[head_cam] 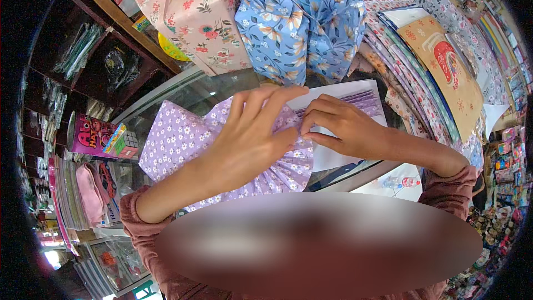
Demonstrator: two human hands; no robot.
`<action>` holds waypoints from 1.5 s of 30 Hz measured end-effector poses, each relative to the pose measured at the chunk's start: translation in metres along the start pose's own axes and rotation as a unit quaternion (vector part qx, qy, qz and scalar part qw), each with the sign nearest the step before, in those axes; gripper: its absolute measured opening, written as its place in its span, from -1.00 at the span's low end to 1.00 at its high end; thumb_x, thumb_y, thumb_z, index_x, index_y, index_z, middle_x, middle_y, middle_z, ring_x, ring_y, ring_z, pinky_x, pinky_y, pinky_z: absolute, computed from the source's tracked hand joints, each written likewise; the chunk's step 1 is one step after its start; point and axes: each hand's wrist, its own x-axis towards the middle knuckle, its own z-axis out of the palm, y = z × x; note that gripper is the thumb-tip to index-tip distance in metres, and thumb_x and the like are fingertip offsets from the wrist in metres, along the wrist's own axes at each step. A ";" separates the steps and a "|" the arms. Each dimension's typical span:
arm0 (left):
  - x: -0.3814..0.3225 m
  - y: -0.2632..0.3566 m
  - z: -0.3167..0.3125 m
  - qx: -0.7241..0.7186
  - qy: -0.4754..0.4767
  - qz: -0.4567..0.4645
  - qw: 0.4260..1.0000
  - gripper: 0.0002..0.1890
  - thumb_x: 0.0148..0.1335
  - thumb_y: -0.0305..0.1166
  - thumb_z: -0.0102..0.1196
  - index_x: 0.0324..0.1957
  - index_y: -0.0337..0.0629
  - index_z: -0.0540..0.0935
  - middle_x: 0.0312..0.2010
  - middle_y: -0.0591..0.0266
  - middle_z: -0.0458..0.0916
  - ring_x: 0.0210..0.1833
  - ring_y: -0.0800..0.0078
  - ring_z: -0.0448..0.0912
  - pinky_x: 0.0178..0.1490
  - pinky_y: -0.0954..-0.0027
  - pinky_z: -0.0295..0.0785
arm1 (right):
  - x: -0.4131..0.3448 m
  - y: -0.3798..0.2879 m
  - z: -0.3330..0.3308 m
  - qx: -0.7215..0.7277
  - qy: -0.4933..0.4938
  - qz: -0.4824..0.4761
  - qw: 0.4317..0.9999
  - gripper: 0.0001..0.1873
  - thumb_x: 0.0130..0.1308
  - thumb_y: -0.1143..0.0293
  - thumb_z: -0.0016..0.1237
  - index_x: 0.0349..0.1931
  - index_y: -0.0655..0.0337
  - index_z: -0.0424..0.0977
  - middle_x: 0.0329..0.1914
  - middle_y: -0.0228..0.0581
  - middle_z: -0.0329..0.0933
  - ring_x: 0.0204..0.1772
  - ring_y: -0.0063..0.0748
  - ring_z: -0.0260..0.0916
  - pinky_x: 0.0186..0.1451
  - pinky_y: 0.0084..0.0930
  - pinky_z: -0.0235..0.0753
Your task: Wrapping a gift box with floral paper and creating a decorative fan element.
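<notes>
Purple floral wrapping paper (175, 146) with a pleated fan part (287, 171) lies on the glass counter before me. Over its middle spreads my left hand (254, 133), fingers apart, its thumb near the paper's right edge. My right hand (337, 127) is at that right edge, thumb and fingertips pinched together by the pleats; whether they grip the paper is hard to see. Beneath the right hand is a white sheet (329, 158), with narrow purple folded strips (362, 102) on it.
Beyond the purple paper stand a blue floral wrapped piece (270, 33) and a pink floral wrapped one (204, 29). To the right is a stack of patterned papers (420, 79) with a brown printed bag (445, 62). A purple can (89, 135) and a puzzle cube (127, 143) stand left.
</notes>
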 end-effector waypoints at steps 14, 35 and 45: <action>-0.007 0.003 0.005 0.062 -0.026 0.002 0.998 -0.85 -0.06 -0.43 0.23 -0.48 -0.30 0.58 0.24 0.09 0.27 0.17 0.11 0.26 0.13 0.13 0.18 | 0.000 -0.007 0.000 -0.054 0.004 0.015 0.998 -0.86 0.19 0.41 0.04 -0.28 0.18 0.41 -0.24 -0.26 0.38 -0.12 -0.15 0.32 -0.01 -0.28 0.31; -0.046 -0.015 -0.039 -0.039 -0.002 -0.083 0.996 -0.84 -0.06 -0.40 0.28 -0.37 -0.16 0.66 0.13 0.08 0.41 0.13 0.07 0.32 0.16 0.10 0.20 | 0.018 -0.028 0.006 -0.078 0.038 -0.027 0.996 -0.78 0.04 0.42 0.18 -0.29 0.10 0.47 -0.27 -0.37 0.44 -0.16 -0.31 0.38 -0.07 -0.38 0.28; -0.043 -0.019 -0.030 -0.051 -0.035 -0.038 0.997 -0.82 -0.06 -0.47 0.24 -0.33 -0.18 0.66 0.13 0.08 0.39 0.12 0.05 0.32 0.14 0.12 0.25 | 0.024 -0.020 0.025 -0.013 0.040 -0.025 0.999 -0.85 0.08 0.37 0.08 -0.36 0.12 0.42 -0.33 -0.32 0.38 -0.18 -0.26 0.38 -0.05 -0.33 0.28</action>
